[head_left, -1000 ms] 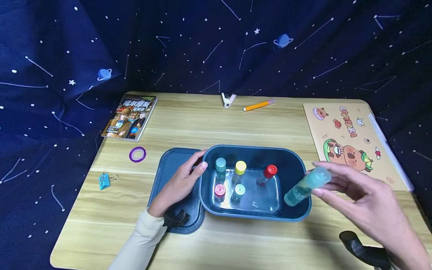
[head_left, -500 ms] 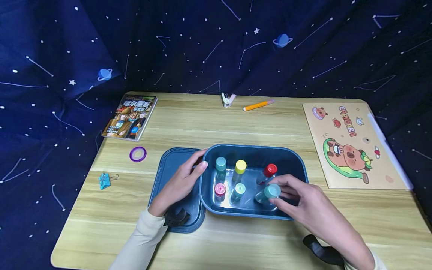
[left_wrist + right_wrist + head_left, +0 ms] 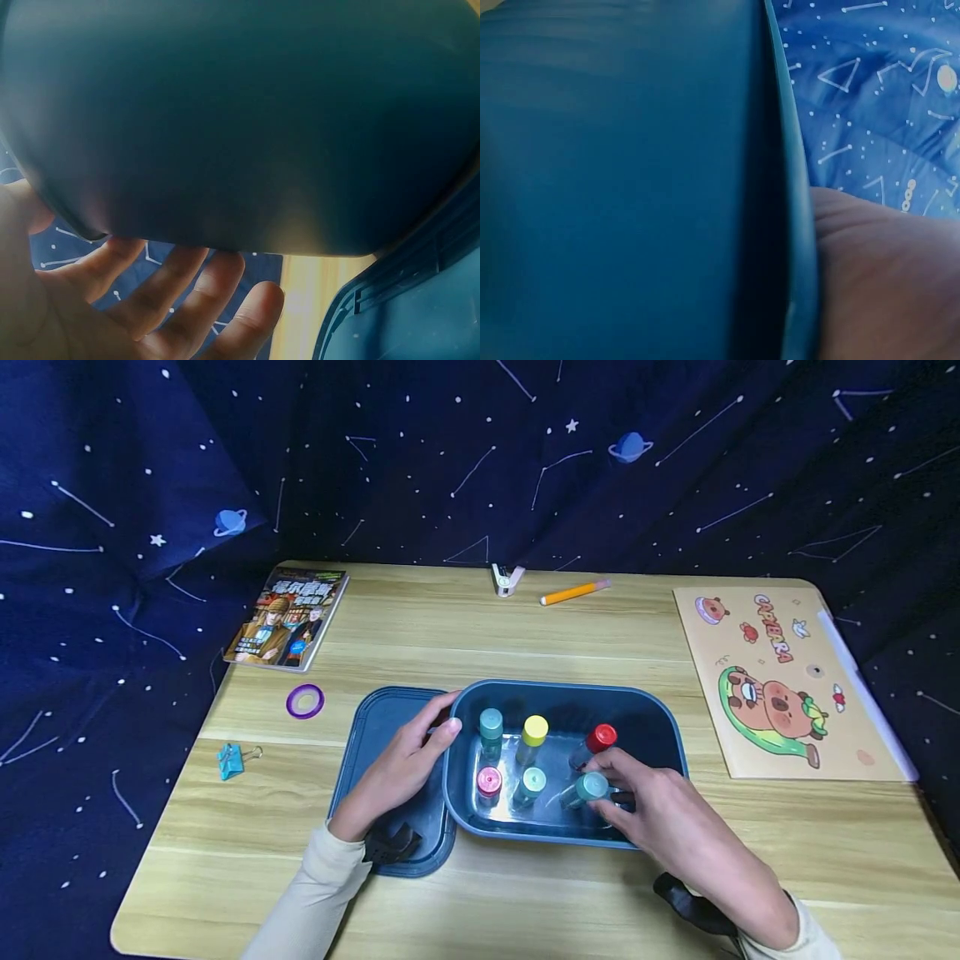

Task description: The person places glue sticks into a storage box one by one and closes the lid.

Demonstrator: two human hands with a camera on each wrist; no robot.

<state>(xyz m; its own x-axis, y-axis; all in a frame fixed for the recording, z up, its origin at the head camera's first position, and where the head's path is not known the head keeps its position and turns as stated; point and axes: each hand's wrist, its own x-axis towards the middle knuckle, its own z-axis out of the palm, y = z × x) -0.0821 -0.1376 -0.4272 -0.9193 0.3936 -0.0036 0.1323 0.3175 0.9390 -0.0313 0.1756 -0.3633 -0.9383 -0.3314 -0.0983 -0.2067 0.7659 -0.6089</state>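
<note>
In the head view my left hand grips the left end of a dark blue plastic storage box, its thumb at the rim. The left wrist view shows spread fingers along the box's outer wall. Inside the box my right hand pinches a small clear bottle with a teal cap, which leans slightly. Beside it stands a red-capped bottle. Farther left are bottles with yellow, teal, pink and pale green caps. The box wall hides the right fingertips in the right wrist view.
A dark blue lid lies under my left forearm. Around the wooden table are a book, purple tape roll, blue binder clip, small white tool, orange marker and capybara folder.
My right hand has brought the teal-capped bottle leftward from the box's right end, down among the others, and slid it slightly farther left. My left hand has stayed at the rim.
</note>
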